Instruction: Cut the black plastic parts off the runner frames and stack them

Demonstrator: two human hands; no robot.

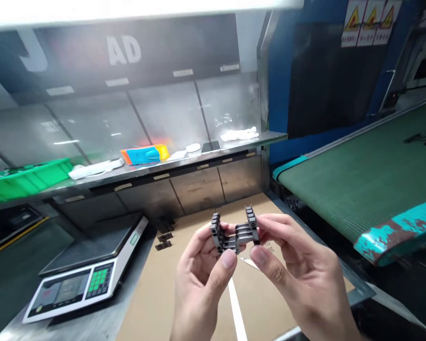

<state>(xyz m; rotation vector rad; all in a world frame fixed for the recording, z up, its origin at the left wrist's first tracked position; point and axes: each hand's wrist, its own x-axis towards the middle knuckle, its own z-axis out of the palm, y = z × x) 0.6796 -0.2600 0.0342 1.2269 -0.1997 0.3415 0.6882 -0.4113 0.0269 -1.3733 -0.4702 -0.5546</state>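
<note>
Between my two hands is a black ribbed plastic part (244, 233) with two raised, notched side walls, held up above a cardboard sheet (152, 293). My left hand (202, 270) pinches its left end, thumb in front and fingers behind. At the other end, my right hand (298, 270) grips it between thumb and fingertips. Whether it is one piece or two joined pieces I cannot tell. Small black plastic pieces (164, 241) lie on the cardboard to the left, farther back.
A digital scale (71, 284) stands at the left. Above the bench runs a metal shelf (184, 163) carrying white gloves (239, 134), a blue and orange item (145, 155) and a green bin (31, 180). A green conveyor belt (358, 166) with black parts on it is at the right.
</note>
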